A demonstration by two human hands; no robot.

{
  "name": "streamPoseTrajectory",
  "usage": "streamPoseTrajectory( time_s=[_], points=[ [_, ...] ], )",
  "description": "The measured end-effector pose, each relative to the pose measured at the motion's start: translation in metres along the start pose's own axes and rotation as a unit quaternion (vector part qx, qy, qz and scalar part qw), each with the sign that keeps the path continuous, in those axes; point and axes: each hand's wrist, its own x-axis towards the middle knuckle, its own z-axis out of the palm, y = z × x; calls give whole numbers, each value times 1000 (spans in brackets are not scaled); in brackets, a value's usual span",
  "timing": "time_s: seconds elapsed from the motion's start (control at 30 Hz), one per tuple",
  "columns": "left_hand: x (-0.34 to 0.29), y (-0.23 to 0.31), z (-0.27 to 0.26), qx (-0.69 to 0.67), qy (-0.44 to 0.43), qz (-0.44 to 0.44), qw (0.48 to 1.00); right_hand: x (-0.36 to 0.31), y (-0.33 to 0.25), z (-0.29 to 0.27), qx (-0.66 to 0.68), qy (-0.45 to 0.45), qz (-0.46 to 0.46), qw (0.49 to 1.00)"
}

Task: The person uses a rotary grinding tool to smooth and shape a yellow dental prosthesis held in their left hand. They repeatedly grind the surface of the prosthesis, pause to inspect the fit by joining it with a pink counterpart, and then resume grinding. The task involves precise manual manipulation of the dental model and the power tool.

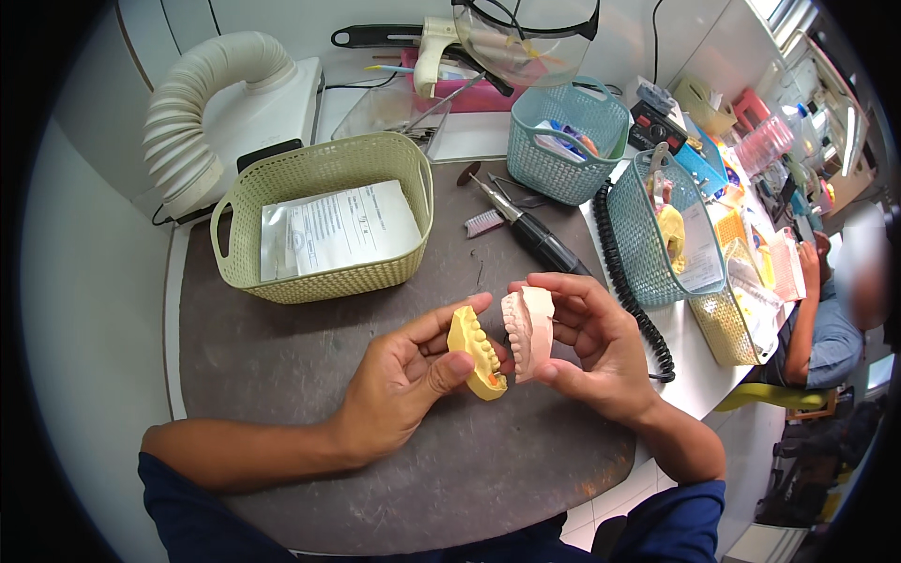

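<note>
My left hand [399,380] grips a yellow dental model [475,355] between thumb and fingers, its row of teeth turned to the right. A small orange patch shows near its lower end. In my right hand [601,352] is a pale pink dental model [531,330], held upright with its teeth facing the yellow one. A narrow gap parts the two models, above the middle of the dark grey work mat [310,375]. My fingertips behind both models are partly hidden.
A green basket [328,286] with papers stands at the left, near a white ribbed hose [178,122]. Beyond my hands lie a handpiece [540,239] with a coiled cord [619,272] and a small brush [483,223]. Blue baskets [568,169] line the right; another person [826,328] sits far right.
</note>
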Motion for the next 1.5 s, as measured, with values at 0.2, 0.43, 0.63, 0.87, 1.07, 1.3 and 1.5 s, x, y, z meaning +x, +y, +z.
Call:
streamPoseTrajectory(
  time_s=[0.2,0.43,0.63,0.87,1.07,1.3,1.5],
  points=[
    [0,-1,-3,-23,0,-3,1000,-1,4,6,30,-22,-2,999],
    [1,-2,-3,-2,2,-3,1000,-1,2,8,52,-13,24,998],
    [-1,-2,-4,-17,-2,4,1000,-1,2,8,49,-19,28,998],
    [-1,1,-2,-7,-3,-1,1000,-1,2,8,46,-18,28,998],
    [-1,-1,-4,3,0,5,1000,-2,4,7,19,-22,-10,1000],
    [-1,-2,-1,-6,19,40,999,0,5,6,-30,-40,-76,996],
    [-4,0,0,56,45,57,996,-2,8,4,-82,-42,-105,990]
  ],
)
